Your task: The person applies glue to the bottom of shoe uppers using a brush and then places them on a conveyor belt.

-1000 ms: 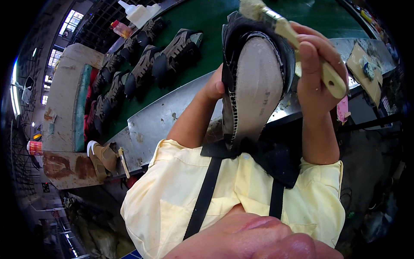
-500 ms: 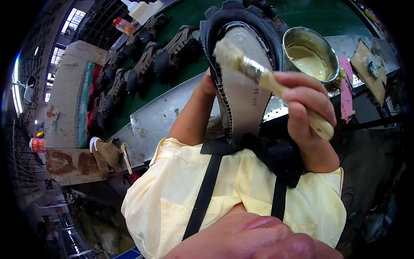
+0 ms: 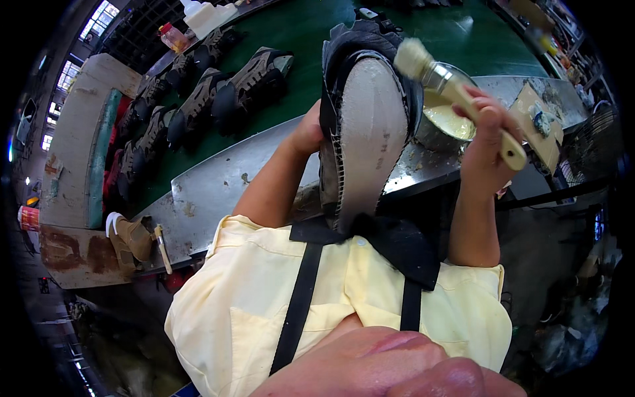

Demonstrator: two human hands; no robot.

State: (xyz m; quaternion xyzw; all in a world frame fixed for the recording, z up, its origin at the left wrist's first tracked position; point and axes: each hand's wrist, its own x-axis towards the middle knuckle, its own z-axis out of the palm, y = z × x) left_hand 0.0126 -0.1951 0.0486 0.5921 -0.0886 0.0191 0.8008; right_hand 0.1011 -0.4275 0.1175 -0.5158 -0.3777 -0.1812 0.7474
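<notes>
A shoe upper with its pale insole board (image 3: 372, 126) facing me stands upright in front of my chest. Stitching runs along its edge, and dark material flares around its upper end. My left hand (image 3: 309, 129) grips the shoe from its left side; the fingers are hidden behind it. In my right hand (image 3: 488, 129) is a paintbrush (image 3: 456, 89) with a pale wooden handle. Its bristles, coated whitish, point up and left, by the shoe's upper right edge. Behind the brush, a metal pot (image 3: 431, 137) holds cream-coloured paste.
Several grey-and-black shoe uppers (image 3: 254, 83) lie on the green table surface (image 3: 317, 59). A metal ledge (image 3: 211, 192) runs along the near edge. At lower left are a tan shoe (image 3: 132, 238) and another brush (image 3: 162, 250). Cardboard (image 3: 537, 126) lies right of the pot.
The brush has lifted off the insole board and moved right with my right hand, toward the pot. My left hand still holds the shoe; the whole view has shifted slightly.
</notes>
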